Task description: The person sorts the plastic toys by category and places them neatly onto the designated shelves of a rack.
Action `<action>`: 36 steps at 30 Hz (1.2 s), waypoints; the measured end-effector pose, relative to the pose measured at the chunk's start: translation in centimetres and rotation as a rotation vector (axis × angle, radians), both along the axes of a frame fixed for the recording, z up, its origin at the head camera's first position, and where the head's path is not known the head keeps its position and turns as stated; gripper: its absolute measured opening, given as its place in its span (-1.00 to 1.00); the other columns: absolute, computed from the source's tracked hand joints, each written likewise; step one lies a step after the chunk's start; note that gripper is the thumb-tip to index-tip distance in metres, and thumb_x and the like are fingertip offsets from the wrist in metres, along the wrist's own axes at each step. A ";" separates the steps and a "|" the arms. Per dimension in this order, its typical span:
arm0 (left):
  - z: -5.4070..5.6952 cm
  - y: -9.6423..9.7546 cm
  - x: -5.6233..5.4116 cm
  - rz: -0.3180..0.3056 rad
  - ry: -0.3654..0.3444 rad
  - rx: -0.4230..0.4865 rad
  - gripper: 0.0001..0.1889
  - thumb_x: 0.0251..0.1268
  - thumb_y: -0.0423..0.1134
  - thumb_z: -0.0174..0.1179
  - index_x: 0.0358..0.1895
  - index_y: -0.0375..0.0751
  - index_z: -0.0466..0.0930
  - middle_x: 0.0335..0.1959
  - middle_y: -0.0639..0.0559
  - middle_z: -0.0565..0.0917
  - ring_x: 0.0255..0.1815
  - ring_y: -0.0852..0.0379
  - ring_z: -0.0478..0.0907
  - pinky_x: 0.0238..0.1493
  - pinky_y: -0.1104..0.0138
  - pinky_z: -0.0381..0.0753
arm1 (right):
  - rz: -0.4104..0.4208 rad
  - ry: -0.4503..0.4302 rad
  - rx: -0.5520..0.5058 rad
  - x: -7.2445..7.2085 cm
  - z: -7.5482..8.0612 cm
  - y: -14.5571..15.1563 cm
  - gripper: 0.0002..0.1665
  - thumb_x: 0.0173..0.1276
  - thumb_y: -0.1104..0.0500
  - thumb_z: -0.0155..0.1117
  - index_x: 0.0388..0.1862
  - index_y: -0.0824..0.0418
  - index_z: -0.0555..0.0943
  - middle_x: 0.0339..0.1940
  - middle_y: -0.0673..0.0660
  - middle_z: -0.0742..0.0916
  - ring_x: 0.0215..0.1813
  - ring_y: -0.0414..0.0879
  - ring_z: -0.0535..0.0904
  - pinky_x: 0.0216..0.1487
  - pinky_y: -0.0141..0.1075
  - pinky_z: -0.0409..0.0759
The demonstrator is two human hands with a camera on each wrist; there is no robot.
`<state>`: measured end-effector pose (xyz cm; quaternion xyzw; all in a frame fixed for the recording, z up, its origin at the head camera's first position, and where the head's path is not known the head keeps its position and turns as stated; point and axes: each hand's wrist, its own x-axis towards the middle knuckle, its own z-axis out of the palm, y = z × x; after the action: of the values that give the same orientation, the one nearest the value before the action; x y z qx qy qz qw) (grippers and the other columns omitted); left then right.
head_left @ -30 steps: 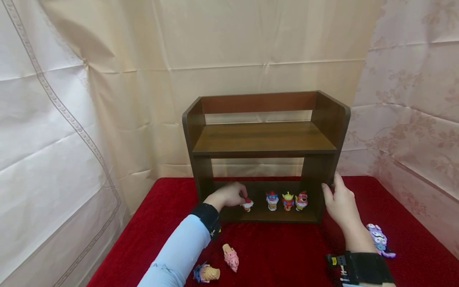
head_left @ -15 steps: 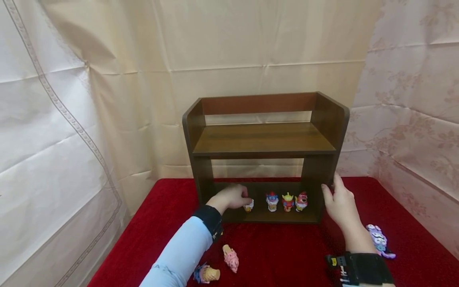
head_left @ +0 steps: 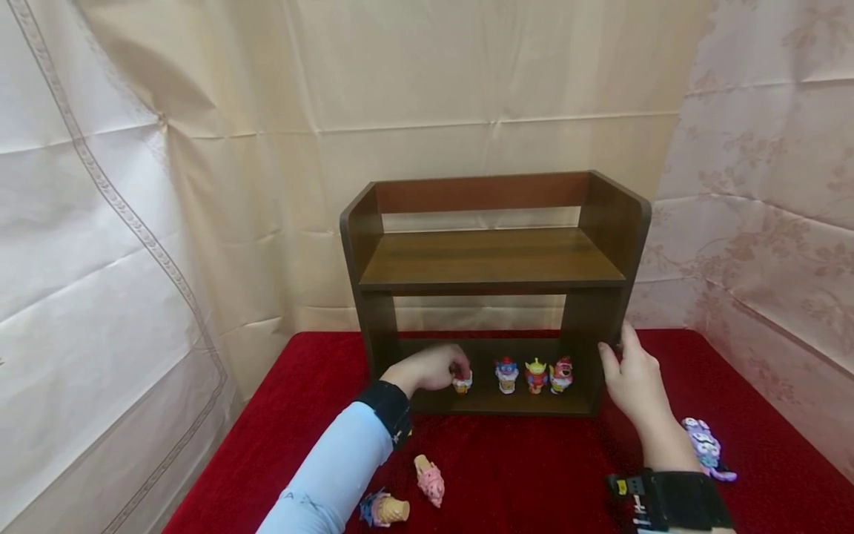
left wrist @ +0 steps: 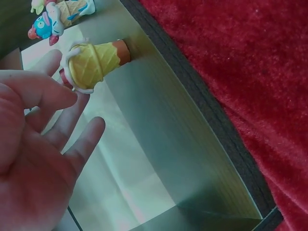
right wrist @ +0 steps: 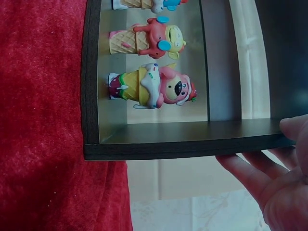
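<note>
Cone figurine (left wrist: pixel 91 66) held at its top on the lower board (head_left: pixel 510 403)

The cone figurine stands upright in the lower compartment of the dark shelf (head_left: pixel 494 283), left of centre, its base apparently touching the wood. The left grip (head_left: pixel 430 366) is nearly closed: thumb and forefinger appear to pinch the figurine's top, which they hide, while other fingers spread clear. Such a hold presumably leaves the base free to sit flat. The right grip (head_left: pixel 635 380) is parted by the thickness of the right side panel (head_left: pixel 615 231), thumb at the front edge and fingers along the outside, probably to steady the shelf.

To the right, beyond a gap, three figurines stand upright, faces outward: a blue figurine (head_left: pixel 506 376), a red figurine (right wrist: pixel 156 41) with a yellow head, and a pink bear (right wrist: pixel 174 89), the last two close together. On the red-draped counter (head_left: pixel 520 467), a pink cone (head_left: pixel 430 483) and a blue-topped cone (head_left: pixel 390 509) lie on their sides near the left forearm (head_left: pixel 336 460); a purple figurine (head_left: pixel 703 446) lies beside the right forearm (head_left: pixel 667 445). The upper board (head_left: pixel 494 256) roofs the compartment and would limit reach from above; from the front, nothing appears to obstruct the left grip. A pale curtain (head_left: pixel 467 67) hangs behind.
</note>
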<state>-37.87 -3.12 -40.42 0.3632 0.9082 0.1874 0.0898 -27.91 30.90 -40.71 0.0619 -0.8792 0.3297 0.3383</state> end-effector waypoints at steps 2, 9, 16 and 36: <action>-0.1 0.0 0.0 0.018 -0.001 -0.012 -0.68 0.29 -0.59 0.16 -0.16 -0.07 0.75 -0.11 0.15 0.58 -0.14 0.22 0.49 -0.01 0.36 0.53 | 0.003 -0.002 0.000 0.0 0.0 0.0 -0.40 0.55 0.30 0.13 0.50 0.30 0.23 0.08 0.56 0.63 0.10 0.50 0.57 -0.07 0.38 0.53; -0.3 0.1 0.1 0.037 0.006 -0.018 -0.73 0.35 -0.48 0.21 -0.03 -0.09 0.76 -0.07 0.11 0.62 -0.09 0.21 0.52 0.06 0.31 0.56 | 0.002 0.005 0.002 0.0 0.0 0.0 -0.40 0.55 0.30 0.13 0.49 0.29 0.24 0.09 0.55 0.63 0.10 0.50 0.58 -0.06 0.37 0.53; -0.3 0.2 0.3 0.078 0.019 -0.015 -0.77 0.40 -0.27 0.31 0.06 -0.15 0.73 -0.04 0.06 0.62 -0.10 0.20 0.53 -0.01 0.33 0.56 | 0.002 0.004 0.005 0.0 0.0 0.1 -0.41 0.55 0.30 0.12 0.49 0.29 0.24 0.06 0.55 0.64 0.09 0.50 0.58 -0.08 0.37 0.53; -0.2 0.6 0.4 0.120 0.044 -0.074 -0.62 0.34 -0.42 0.27 0.20 -0.12 0.64 0.14 0.00 0.63 0.04 0.16 0.54 0.19 0.24 0.54 | 0.000 0.014 0.009 -0.1 -0.1 0.1 -0.42 0.55 0.31 0.13 0.48 0.29 0.25 0.05 0.55 0.64 0.07 0.49 0.59 -0.11 0.36 0.55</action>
<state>-37.47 -2.53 -40.62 0.3087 0.9364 0.1509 0.0718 -27.96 30.96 -40.78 0.0657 -0.8783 0.3254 0.3442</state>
